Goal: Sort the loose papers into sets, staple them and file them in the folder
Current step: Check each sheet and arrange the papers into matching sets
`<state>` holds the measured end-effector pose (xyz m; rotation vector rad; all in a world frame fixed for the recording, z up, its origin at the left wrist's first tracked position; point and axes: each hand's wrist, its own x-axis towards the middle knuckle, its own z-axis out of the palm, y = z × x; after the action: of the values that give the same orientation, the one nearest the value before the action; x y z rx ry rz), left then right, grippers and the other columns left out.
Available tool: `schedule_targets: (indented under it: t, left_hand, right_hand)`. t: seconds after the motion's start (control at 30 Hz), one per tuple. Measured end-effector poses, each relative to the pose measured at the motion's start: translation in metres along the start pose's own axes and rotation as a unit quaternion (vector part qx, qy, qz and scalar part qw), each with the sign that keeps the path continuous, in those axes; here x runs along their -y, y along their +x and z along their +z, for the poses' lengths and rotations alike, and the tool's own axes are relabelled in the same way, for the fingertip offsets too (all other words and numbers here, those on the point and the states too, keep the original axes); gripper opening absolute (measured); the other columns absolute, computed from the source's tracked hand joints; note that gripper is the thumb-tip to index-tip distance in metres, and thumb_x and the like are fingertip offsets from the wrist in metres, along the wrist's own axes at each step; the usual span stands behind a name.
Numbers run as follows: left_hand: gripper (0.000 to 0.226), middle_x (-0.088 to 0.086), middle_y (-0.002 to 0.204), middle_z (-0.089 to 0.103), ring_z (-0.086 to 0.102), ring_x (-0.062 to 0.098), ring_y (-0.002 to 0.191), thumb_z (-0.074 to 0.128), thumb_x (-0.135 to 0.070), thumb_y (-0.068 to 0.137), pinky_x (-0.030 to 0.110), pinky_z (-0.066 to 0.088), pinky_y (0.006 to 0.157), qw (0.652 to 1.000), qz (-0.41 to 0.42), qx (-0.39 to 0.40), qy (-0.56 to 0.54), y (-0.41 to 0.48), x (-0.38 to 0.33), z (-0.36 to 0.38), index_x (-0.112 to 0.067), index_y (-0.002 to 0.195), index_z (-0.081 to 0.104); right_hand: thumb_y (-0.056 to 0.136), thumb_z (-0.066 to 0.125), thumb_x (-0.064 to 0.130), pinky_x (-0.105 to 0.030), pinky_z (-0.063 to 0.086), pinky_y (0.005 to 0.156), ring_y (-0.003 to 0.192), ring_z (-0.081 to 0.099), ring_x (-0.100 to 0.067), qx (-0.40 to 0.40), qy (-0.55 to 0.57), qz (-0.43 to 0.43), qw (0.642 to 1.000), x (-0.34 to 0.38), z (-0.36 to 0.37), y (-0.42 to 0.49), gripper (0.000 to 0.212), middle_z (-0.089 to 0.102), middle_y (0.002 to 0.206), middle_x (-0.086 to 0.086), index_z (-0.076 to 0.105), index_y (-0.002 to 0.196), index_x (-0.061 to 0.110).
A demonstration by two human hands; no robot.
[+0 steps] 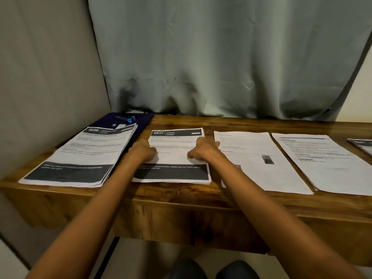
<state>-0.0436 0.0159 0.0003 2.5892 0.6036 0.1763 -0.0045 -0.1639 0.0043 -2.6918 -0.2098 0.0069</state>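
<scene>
Several paper piles lie in a row on a wooden table (181, 200). The middle pile, headed 2437 (175, 158), lies under both my hands. My left hand (144, 151) rests on its left edge and my right hand (203, 151) on its right part, fingers bent down onto the sheet. A thicker pile headed 3638 (80, 156) sits to the left, partly over a dark blue folder (141, 121). A stapler with a blue tip (125, 118) lies on the folder at the back.
Right of my hands lie a white sheet with a small picture (255, 158), another printed pile (326, 162), and a dark-headed sheet (362, 146) at the frame's right edge. A grey-green curtain (221, 57) hangs behind the table; a wall (40, 77) stands on the left.
</scene>
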Motion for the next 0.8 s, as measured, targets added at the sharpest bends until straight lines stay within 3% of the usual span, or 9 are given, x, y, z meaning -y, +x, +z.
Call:
schedule_targets:
  t: [0.1, 0.2, 0.27, 0.37, 0.4, 0.43, 0.5, 0.57, 0.8]
  left_hand:
    - [0.049, 0.020, 0.141, 0.044, 0.045, 0.034, 0.126, 0.051, -0.023, 0.096, 0.040, 0.039, 0.100, 0.997, 0.015, -0.065, -0.036, -0.002, 0.009, -0.021, -0.005, 0.140, 0.038]
    - [0.042, 0.022, 0.137, 0.048, 0.047, 0.036, 0.123, 0.050, -0.021, 0.097, 0.042, 0.040, 0.099, 0.991, 0.020, -0.129, -0.029, 0.003, 0.036, -0.049, -0.004, 0.135, 0.045]
    - [0.038, 0.025, 0.133, 0.051, 0.047, 0.039, 0.121, 0.048, -0.020, 0.098, 0.044, 0.039, 0.099, 0.989, 0.001, -0.150, -0.005, 0.009, 0.065, -0.066, 0.001, 0.130, 0.048]
    - [0.040, 0.028, 0.134, 0.049, 0.046, 0.043, 0.122, 0.044, -0.021, 0.100, 0.046, 0.037, 0.100, 0.985, -0.059, -0.159, 0.037, 0.014, 0.111, -0.081, 0.004, 0.130, 0.047]
    - [0.041, 0.029, 0.134, 0.048, 0.045, 0.043, 0.123, 0.043, -0.022, 0.100, 0.046, 0.036, 0.100, 0.984, -0.080, -0.156, 0.044, 0.014, 0.125, -0.084, 0.005, 0.130, 0.046]
    - [0.042, 0.030, 0.134, 0.048, 0.045, 0.043, 0.122, 0.043, -0.023, 0.100, 0.047, 0.036, 0.100, 0.982, -0.100, -0.152, 0.045, 0.014, 0.138, -0.087, 0.006, 0.130, 0.046]
    - [0.044, 0.030, 0.133, 0.048, 0.046, 0.043, 0.121, 0.043, -0.025, 0.101, 0.046, 0.036, 0.100, 0.980, -0.133, -0.141, 0.046, 0.016, 0.162, -0.093, 0.007, 0.129, 0.046]
    - [0.048, 0.029, 0.135, 0.047, 0.046, 0.043, 0.121, 0.042, -0.030, 0.100, 0.046, 0.036, 0.102, 0.979, -0.158, -0.120, 0.041, 0.021, 0.180, -0.098, 0.006, 0.131, 0.044]
    - [0.049, 0.025, 0.140, 0.044, 0.044, 0.039, 0.126, 0.040, -0.031, 0.101, 0.043, 0.033, 0.104, 0.985, -0.157, -0.069, -0.002, 0.030, 0.195, -0.096, 0.003, 0.136, 0.043]
  right_hand:
    - [0.087, 0.065, 0.027, -0.034, 0.042, 0.086, 0.121, 0.046, -0.032, -0.057, 0.073, -0.050, 0.994, 0.022, 0.002, -0.003, 0.036, 0.052, 0.128, -0.014, 0.059, 0.116, 0.008]
    - [0.085, 0.067, 0.026, -0.038, 0.048, 0.086, 0.098, 0.060, -0.029, 0.033, 0.204, -0.103, 0.973, 0.058, 0.013, -0.008, 0.018, 0.061, 0.094, -0.011, 0.063, 0.089, 0.010]
    - [0.083, 0.069, 0.029, -0.039, 0.054, 0.087, 0.092, 0.065, -0.030, 0.092, 0.233, -0.108, 0.962, 0.082, 0.029, -0.007, 0.021, 0.065, 0.089, -0.012, 0.061, 0.082, 0.010]
    - [0.087, 0.066, 0.023, -0.020, 0.054, 0.056, 0.071, 0.063, -0.017, 0.162, 0.294, -0.087, 0.938, 0.111, 0.053, -0.005, 0.022, 0.065, 0.091, -0.011, 0.061, 0.097, 0.005]
    - [0.088, 0.065, 0.019, -0.018, 0.052, 0.051, 0.071, 0.061, -0.014, 0.180, 0.315, -0.076, 0.929, 0.118, 0.057, -0.007, 0.017, 0.062, 0.091, -0.009, 0.058, 0.095, 0.005]
    - [0.089, 0.063, 0.013, -0.018, 0.055, 0.056, 0.078, 0.061, -0.014, 0.197, 0.346, -0.063, 0.915, 0.126, 0.061, -0.008, 0.011, 0.061, 0.092, -0.008, 0.055, 0.092, 0.007]
    - [0.089, 0.061, 0.002, -0.029, 0.056, 0.083, 0.100, 0.063, -0.021, 0.217, 0.396, -0.049, 0.891, 0.139, 0.067, -0.010, 0.013, 0.062, 0.108, -0.011, 0.055, 0.100, 0.007]
    - [0.090, 0.057, -0.002, -0.036, 0.051, 0.095, 0.115, 0.058, -0.025, 0.225, 0.421, -0.043, 0.877, 0.151, 0.072, -0.011, 0.028, 0.059, 0.124, -0.010, 0.055, 0.115, 0.008]
    - [0.088, 0.056, -0.005, -0.030, 0.051, 0.078, 0.113, 0.060, -0.024, 0.233, 0.474, 0.018, 0.849, 0.183, 0.095, -0.004, 0.042, 0.059, 0.127, -0.009, 0.050, 0.128, 0.006]
